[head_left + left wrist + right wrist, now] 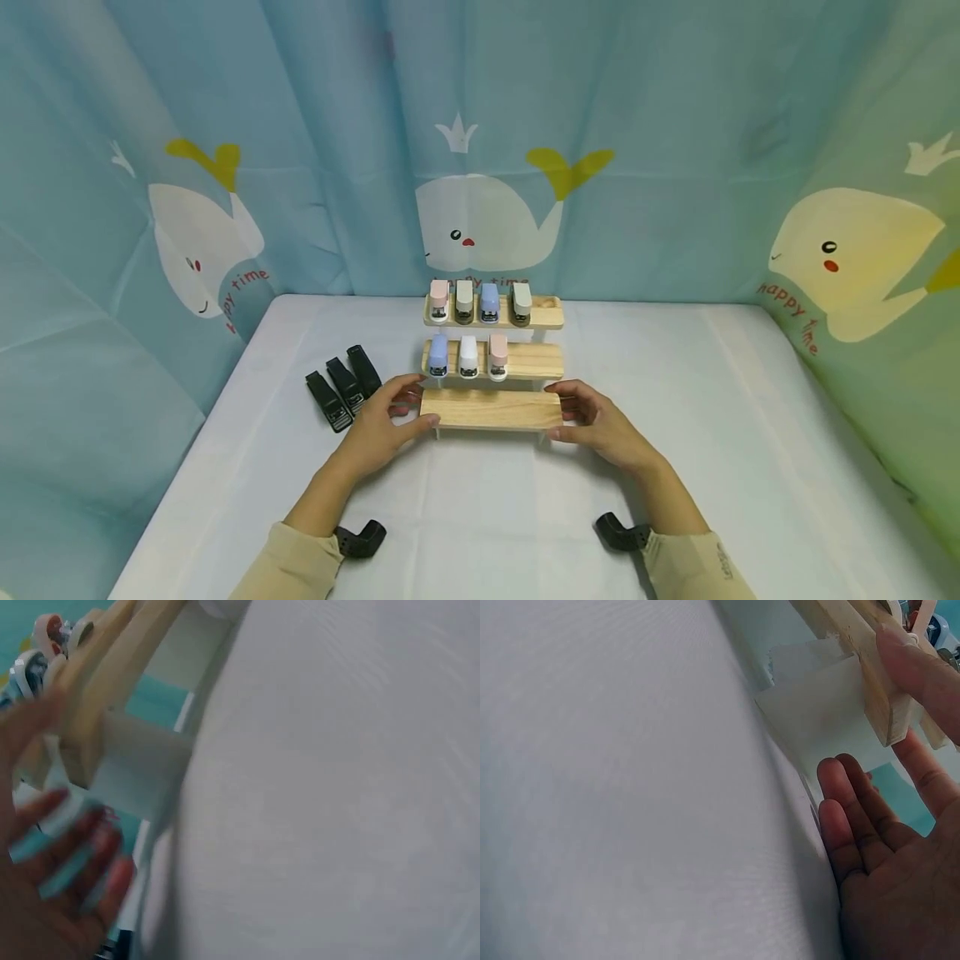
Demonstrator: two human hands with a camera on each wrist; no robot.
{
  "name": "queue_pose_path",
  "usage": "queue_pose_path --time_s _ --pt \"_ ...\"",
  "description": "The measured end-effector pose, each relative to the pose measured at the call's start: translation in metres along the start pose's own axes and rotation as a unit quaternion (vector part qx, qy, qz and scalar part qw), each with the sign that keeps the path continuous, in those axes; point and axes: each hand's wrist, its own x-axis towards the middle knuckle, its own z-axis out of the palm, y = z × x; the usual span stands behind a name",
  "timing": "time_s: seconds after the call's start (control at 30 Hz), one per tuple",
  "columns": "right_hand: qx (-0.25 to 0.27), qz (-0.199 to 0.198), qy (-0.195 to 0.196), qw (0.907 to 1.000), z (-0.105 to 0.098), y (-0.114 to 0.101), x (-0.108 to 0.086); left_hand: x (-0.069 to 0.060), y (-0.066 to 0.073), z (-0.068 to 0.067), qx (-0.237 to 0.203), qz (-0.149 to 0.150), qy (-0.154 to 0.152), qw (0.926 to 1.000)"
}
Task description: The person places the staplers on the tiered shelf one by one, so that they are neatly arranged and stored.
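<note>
Pale wooden three-tier stand (538,360) sits on white cloth-covered table (480,517). Top tier (549,312): four compact pink, cream, blue, cream staplers (490,300). Middle tier (528,367): compact blue, white, pink staplers (468,352), toward 9 o'clock. Oblong black staplers (347,385), three, at stand's 9. Bare left hand (381,425) at 9, bare right hand (602,425) at 3 of bottom tier (491,408). Blue whale-print curtain (660,167) behind, 12.

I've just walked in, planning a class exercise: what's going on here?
A person's left hand and right hand are at opposite ends of the lowest board of a wooden stand, thumbs by its front corners. Four small staplers stand on the top board, three more on the middle board. Three black staplers lie on the white table, beside the left hand.
</note>
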Motion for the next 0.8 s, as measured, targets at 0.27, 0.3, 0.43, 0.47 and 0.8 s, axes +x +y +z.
queue_pose_path --time_s 0.27,0.3,0.43,0.47,0.8 --pt "0.006 0.002 -0.002 1.0 0.0 0.0 0.002 0.0 0.01 -0.016 0.014 -0.008 0.01 0.9998" --pt "0.007 0.003 -0.002 1.0 0.0 0.001 0.002 0.0 0.011 -0.018 0.015 -0.005 0.01 0.9998" --pt "0.008 0.003 -0.001 1.0 0.0 0.002 0.0 -0.002 0.015 -0.025 0.02 0.006 0.011 0.9997" --pt "0.009 0.002 -0.001 1.0 0.0 0.003 0.0 -0.003 0.016 -0.028 0.02 0.008 0.013 0.9997" --pt "0.005 0.003 0.0 1.0 0.0 0.0 0.0 -0.009 0.017 -0.061 0.065 0.01 0.04 0.997"
